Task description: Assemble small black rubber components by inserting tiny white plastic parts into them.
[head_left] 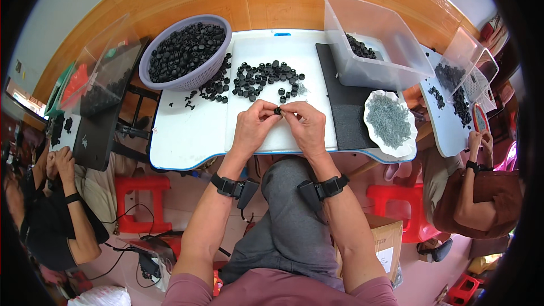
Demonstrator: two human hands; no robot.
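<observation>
Over the near middle of the white table, my left hand and my right hand meet at the fingertips. Between them they pinch one small black round plastic part; the fingers cover most of it. Just beyond my hands lies a loose spread of similar black round caps, with two of them standing closest to my right fingertips. A few thin grey pieces lie beside that spread. Both wrists carry black strapped devices.
A purple basket heaped with black caps stands back left. At the right, a clear plastic bin sits on a black mat, near a scalloped white dish of thin grey pieces. Two people work at side tables, left and right.
</observation>
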